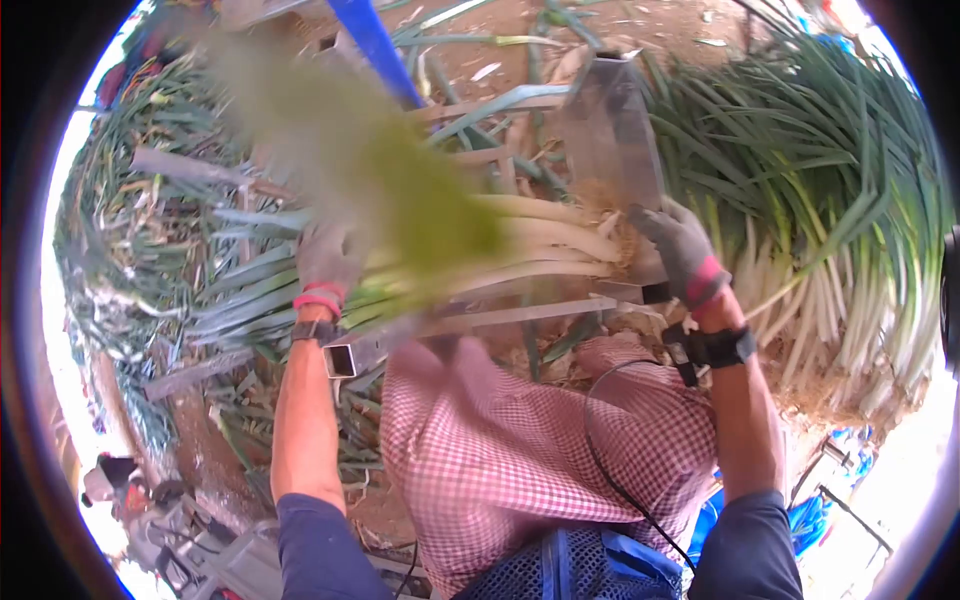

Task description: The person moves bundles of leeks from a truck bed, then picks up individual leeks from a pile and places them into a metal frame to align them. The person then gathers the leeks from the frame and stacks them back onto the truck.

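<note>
Several long onions (560, 240) lie sideways across a metal frame (530, 313), white stems and roots to the right, green leaves to the left. My left hand (332, 258), in a grey glove with a pink cuff, is closed over the leafy part; a blurred green leaf partly covers it. At the root end is my right hand (682, 248), gloved the same way. Its fingers reach out toward the roots, beside an upright metal plate (610, 130), and do not wrap round the stems.
A big heap of long onions (800, 220) stands on the right, roots toward me. Cut leaves (130, 210) pile up at the left. A blue bar (375, 45) slants at the top, and a checked cloth (530, 440) covers my lap. Machinery (210, 545) shows at lower left.
</note>
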Demonstrator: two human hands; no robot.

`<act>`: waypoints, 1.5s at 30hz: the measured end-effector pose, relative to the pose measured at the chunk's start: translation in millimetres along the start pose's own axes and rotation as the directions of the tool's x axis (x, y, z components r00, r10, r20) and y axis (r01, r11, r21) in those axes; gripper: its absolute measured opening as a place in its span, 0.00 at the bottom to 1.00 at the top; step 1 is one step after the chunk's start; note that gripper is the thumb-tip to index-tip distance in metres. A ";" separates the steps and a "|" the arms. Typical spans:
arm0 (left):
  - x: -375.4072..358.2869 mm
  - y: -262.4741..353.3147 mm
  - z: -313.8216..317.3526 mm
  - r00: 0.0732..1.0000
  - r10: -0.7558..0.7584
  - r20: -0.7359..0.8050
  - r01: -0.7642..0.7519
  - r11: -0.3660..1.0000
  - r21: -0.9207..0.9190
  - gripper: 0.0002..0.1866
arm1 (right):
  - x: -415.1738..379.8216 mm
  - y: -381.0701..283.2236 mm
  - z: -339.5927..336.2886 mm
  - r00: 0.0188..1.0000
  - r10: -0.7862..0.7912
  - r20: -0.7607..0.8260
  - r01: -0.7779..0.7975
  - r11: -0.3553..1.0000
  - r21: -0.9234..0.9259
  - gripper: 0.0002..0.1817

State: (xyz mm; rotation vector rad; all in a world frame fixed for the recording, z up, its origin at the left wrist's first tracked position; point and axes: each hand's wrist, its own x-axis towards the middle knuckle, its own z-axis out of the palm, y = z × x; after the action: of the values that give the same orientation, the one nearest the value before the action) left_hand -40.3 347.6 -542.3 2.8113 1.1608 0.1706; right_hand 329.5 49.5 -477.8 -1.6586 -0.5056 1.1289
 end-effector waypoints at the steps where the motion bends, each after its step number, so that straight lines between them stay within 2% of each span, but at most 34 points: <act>1: 4.1 7.4 -8.6 0.999 -0.008 0.031 0.008 1.000 0.008 0.23 | -1.1 -3.4 -4.4 0.999 0.054 0.004 -0.054 0.999 0.003 0.20; 2: -0.3 12.8 -15.5 0.998 0.040 -0.053 -0.048 0.988 -0.145 0.22 | -5.1 -16.9 -6.9 1.000 0.027 0.012 -0.019 0.889 -0.458 0.18; 3: 0.7 10.8 -13.2 1.000 -0.016 -0.004 0.015 0.974 -0.227 0.23 | -17.7 -16.2 -11.0 0.999 -0.041 0.035 0.054 0.802 -0.595 0.19; 4: 6.5 18.8 -19.4 0.988 -0.102 0.113 0.130 0.952 -0.278 0.24 | -30.3 -15.6 -16.0 0.992 -0.110 0.059 0.119 0.688 -0.716 0.20; 5: 10.9 -7.5 4.2 0.998 -0.027 0.059 0.043 0.960 -0.278 0.26 | -48.5 -35.1 -3.9 0.999 -0.014 -0.051 -0.013 0.873 -0.488 0.23; 6: 14.3 -15.1 11.9 0.996 -0.049 0.075 0.061 0.983 -0.171 0.28 | -51.1 -38.1 -3.3 0.998 0.010 -0.064 -0.031 0.942 -0.334 0.27; 7: 12.6 -14.2 5.5 0.995 -0.050 0.081 0.066 0.977 -0.205 0.29 | -55.2 -41.8 -1.7 0.996 0.033 -0.077 -0.046 0.984 -0.170 0.31; 8: 10.3 -16.4 -2.3 0.994 -0.063 0.091 0.082 0.971 -0.222 0.30 | -54.3 -33.2 -8.9 0.999 -0.003 -0.032 -0.001 0.990 -0.143 0.35; 11: 1.7 -39.0 -19.1 0.984 -0.151 0.096 0.178 0.880 -0.440 0.32 | -84.8 -13.4 -55.9 0.961 -0.227 -0.157 0.194 0.960 -0.204 0.32; 12: -4.1 -38.1 -37.2 0.967 -0.233 0.106 0.256 0.858 -0.445 0.31 | -97.1 -15.0 -81.2 0.971 -0.103 -0.215 0.044 0.964 -0.264 0.31; 13: -13.3 -34.8 -62.0 0.942 -0.313 0.118 0.332 0.832 -0.445 0.31 | -127.9 -35.5 -107.4 0.965 0.030 -0.262 -0.082 0.979 -0.187 0.30; 14: -27.8 -56.6 -65.4 0.953 -0.302 0.029 0.263 0.777 -0.572 0.30 | -124.4 3.2 -138.4 0.899 -0.148 -0.411 -0.014 0.931 -0.365 0.27; 15: -42.2 -80.8 -67.6 0.951 -0.303 -0.060 0.182 0.707 -0.684 0.29 | -137.3 18.7 -171.9 0.858 -0.310 -0.409 0.081 0.869 -0.488 0.25; 16: -55.1 -87.3 -88.5 0.931 -0.338 -0.141 0.181 0.759 -0.625 0.27 | -139.3 50.4 -210.5 0.806 -0.209 -0.553 0.073 0.964 -0.257 0.21; 17: -69.7 -84.1 -117.4 0.903 -0.368 -0.222 0.195 0.811 -0.551 0.25 | -147.8 62.0 -235.2 0.775 -0.186 -0.604 0.005 0.957 -0.289 0.19; 19: -92.4 -2.6 -179.2 0.930 -0.071 -0.361 0.007 0.984 -0.176 0.28 | -160.6 87.7 -280.4 0.738 -0.147 -0.659 -0.096 0.943 -0.317 0.18; 21: -113.4 55.8 -208.1 0.932 -0.018 -0.361 -0.054 0.980 -0.189 0.32 | -169.1 115.2 -321.0 0.731 -0.115 -0.673 -0.154 0.933 -0.327 0.20; 23: -114.0 111.3 -219.8 0.961 -0.008 -0.277 -0.093 0.932 -0.351 0.32 | -151.5 108.2 -313.3 0.624 0.239 -0.744 -0.350 0.937 0.007 0.21; 24: -113.7 143.3 -222.1 0.972 0.000 -0.234 -0.104 0.896 -0.432 0.32 | -140.1 119.0 -314.6 0.626 0.177 -0.760 -0.336 0.940 -0.058 0.20; 26: -119.1 213.7 -225.9 0.984 0.083 -0.155 -0.130 0.937 -0.324 0.22 | -114.3 144.5 -323.1 0.614 0.067 -0.787 -0.336 0.924 -0.183 0.21; 28: -114.1 272.2 -215.9 0.981 0.164 -0.100 -0.186 0.942 -0.280 0.14 | -59.3 201.7 -337.6 0.559 -0.112 -0.821 -0.378 0.848 -0.373 0.25; 29: -112.3 280.7 -206.6 0.984 0.106 0.140 -0.011 0.833 -0.553 0.18 | -34.4 224.3 -343.1 0.527 -0.219 -0.822 -0.390 0.797 -0.462 0.26; 30: -102.2 301.5 -193.3 0.966 0.136 0.219 0.062 0.702 -0.710 0.21 | -11.1 242.7 -344.3 0.496 -0.319 -0.808 -0.384 0.754 -0.533 0.28; 32: -72.7 359.8 -167.3 0.901 0.244 0.358 0.245 0.394 -0.886 0.30 | -38.3 165.5 -301.9 0.561 -0.263 -0.785 -0.208 0.873 -0.441 0.27; 33: -62.8 394.6 -156.1 0.922 0.213 0.324 0.233 0.363 -0.902 0.30 | -43.4 127.5 -284.7 0.635 -0.213 -0.742 -0.029 0.954 -0.299 0.25; 34: -54.4 427.1 -140.7 0.938 0.183 0.294 0.223 0.331 -0.917 0.31 | -52.5 82.1 -266.3 0.724 -0.164 -0.670 0.166 0.984 -0.061 0.23; 35: -45.4 450.4 -112.9 0.959 0.258 0.117 -0.001 0.415 -0.910 0.29 | -63.4 38.9 -249.3 0.788 -0.175 -0.590 0.314 0.939 0.141 0.22; 37: -28.8 496.4 -103.2 0.914 0.405 0.031 -0.147 0.401 -0.904 0.28 | -93.2 -45.4 -222.4 0.833 -0.260 -0.489 0.457 0.821 0.342 0.19; 38: -24.5 525.6 -110.7 0.877 0.467 0.114 -0.055 0.333 -0.941 0.28 | -115.1 -83.3 -211.3 0.786 -0.284 -0.549 0.472 0.849 0.237 0.18; 39: -23.7 547.6 -116.0 0.826 0.533 0.186 0.046 0.266 -0.963 0.28 | -132.9 -108.9 -206.5 0.802 -0.293 -0.520 0.462 0.857 0.229 0.18; 40: -24.3 560.8 -116.4 0.815 0.532 0.229 0.169 0.161 -0.972 0.29 | -147.9 -123.6 -211.8 0.790 -0.343 -0.508 0.454 0.885 0.108 0.16; 42: -29.7 573.5 -114.8 0.771 0.543 0.333 0.415 -0.032 -0.909 0.31 | -150.6 -123.6 -242.4 0.706 -0.519 -0.483 0.486 0.850 -0.203 0.21; 43: -33.8 582.3 -121.1 0.814 0.468 0.343 0.392 -0.008 -0.920 0.29 | -163.8 -130.0 -266.4 0.665 -0.522 -0.534 0.377 0.852 -0.363 0.21; 45: -36.0 590.3 -147.0 0.841 0.418 0.345 0.430 -0.127 -0.894 0.25 | -202.6 -141.6 -339.6 0.535 -0.554 -0.638 0.070 0.781 -0.620 0.22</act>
State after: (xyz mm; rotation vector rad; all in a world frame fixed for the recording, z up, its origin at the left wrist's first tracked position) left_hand 324.9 -87.8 -322.3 1.1225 0.3747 0.1248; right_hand 553.2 -223.3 -249.9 -2.2119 -0.5135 -0.1715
